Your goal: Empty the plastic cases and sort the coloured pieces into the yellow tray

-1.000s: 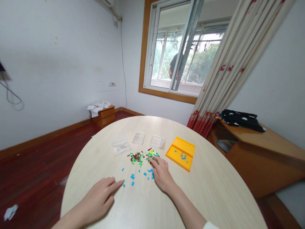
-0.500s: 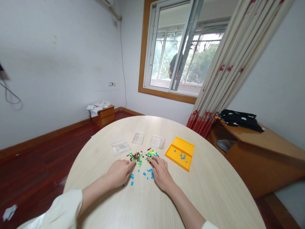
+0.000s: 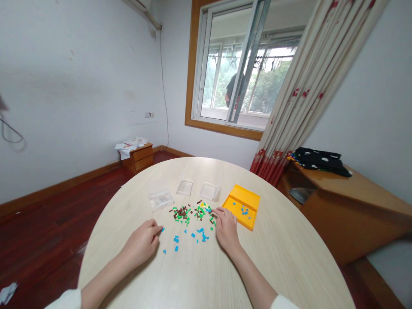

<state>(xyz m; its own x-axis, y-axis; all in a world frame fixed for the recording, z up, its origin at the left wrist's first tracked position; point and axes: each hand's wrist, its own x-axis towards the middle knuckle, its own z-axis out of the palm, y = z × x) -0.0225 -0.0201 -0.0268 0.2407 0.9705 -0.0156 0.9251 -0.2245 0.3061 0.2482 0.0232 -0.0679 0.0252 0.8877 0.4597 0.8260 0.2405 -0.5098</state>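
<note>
My left hand (image 3: 143,240) rests on the table left of the loose toy bricks. Its index finger points out and its tip is at a small blue brick (image 3: 163,229); the other fingers curl under. My right hand (image 3: 227,227) lies at the right edge of the bricks, fingers stretched forward beside a few green and blue pieces. A cluster of brown bricks (image 3: 182,212) mixed with green sits between the hands. Right of it is a green, yellow and brown cluster (image 3: 202,210). Nearer to me lie scattered blue bricks (image 3: 202,236).
Several clear plastic cases, among them a left one (image 3: 161,200), a middle one (image 3: 184,187) and a right one (image 3: 209,191), stand behind the bricks on the round table (image 3: 206,279). An open yellow box (image 3: 246,195) holds several blue bricks. Behind the window, a person (image 3: 231,90) is partly visible.
My left hand has drawn back to the left, away from the brown cluster. My right hand has shifted right, off the green cluster, uncovering pieces there. The view has shifted slightly.
</note>
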